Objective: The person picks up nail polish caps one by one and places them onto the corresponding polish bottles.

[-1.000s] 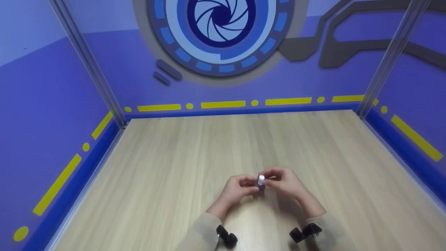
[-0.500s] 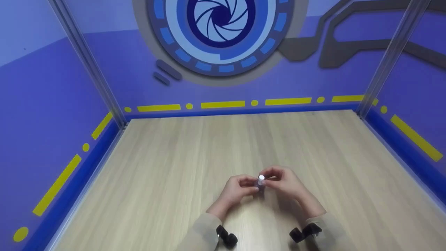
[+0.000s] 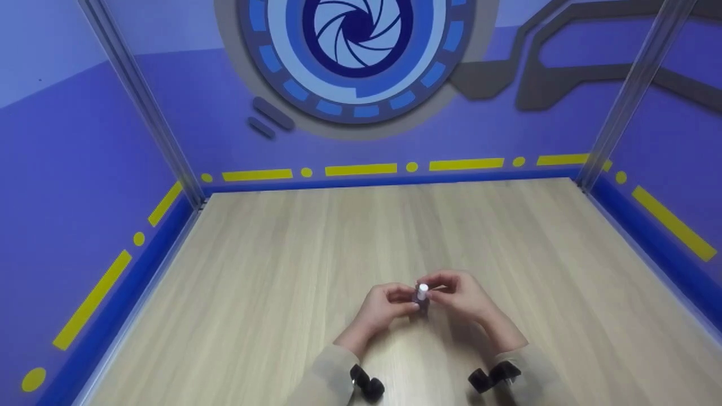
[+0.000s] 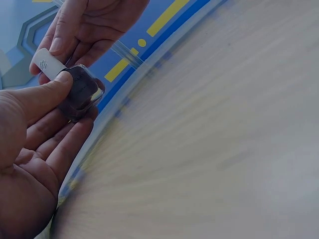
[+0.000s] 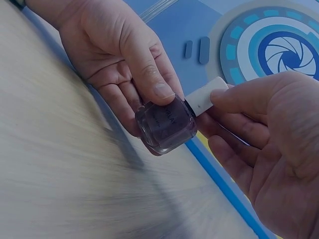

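A small clear glass nail polish bottle with dark purple-brown polish hangs between both hands, low at the middle in the head view. My left hand holds its glass body between thumb and fingers. The bottle's white cap is pinched by the thumb and fingers of my right hand. A narrow dark band shows between cap and glass in the right wrist view. In the left wrist view the bottle lies tilted, its cap towards the upper left. Fingers cover part of the glass.
A light wooden table spreads beneath the hands. Blue panels with yellow marks enclose it at the back and both sides, with metal posts at the rear corners. Black wrist mounts sit on the sleeves.
The right hand's fingertips have shifted slightly at the cap, with the hand dipping a little. My left hand and the bottle stay in nearly the same place.
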